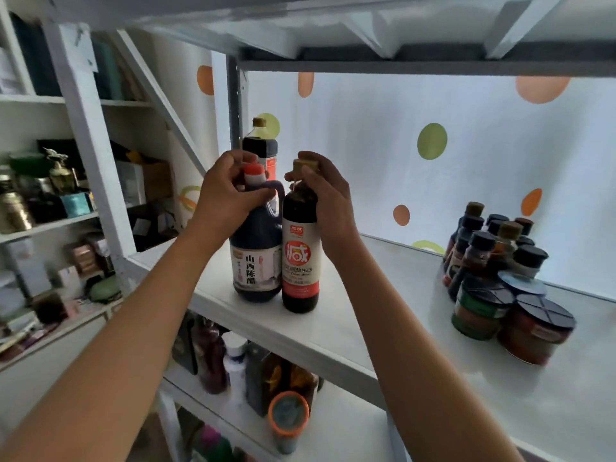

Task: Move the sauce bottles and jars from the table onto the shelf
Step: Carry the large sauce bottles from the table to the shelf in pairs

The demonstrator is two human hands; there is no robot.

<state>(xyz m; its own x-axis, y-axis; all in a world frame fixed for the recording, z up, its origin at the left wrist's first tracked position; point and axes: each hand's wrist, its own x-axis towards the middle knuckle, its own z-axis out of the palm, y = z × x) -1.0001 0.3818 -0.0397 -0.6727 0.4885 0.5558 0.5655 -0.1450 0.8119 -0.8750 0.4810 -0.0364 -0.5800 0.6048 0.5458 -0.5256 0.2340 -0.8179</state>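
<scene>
Left hand fingers grasping vinegar jug neck; right hand fingers grasping soy bottle neck. Both upright, touching, on shelf front edge, 9 o'clock of jars. Confirm bases flat, nudge toward 12 o'clock, then release.

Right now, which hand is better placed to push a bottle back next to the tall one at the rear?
Probably left: the left hand grips the vinegar jug directly before the rear bottle; the right hand holds the soy bottle farther right.

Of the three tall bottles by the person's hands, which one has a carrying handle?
The vinegar jug under the left hand: it has a red cap and a looped handle; the soy bottle and the rear bottle have none.
</scene>
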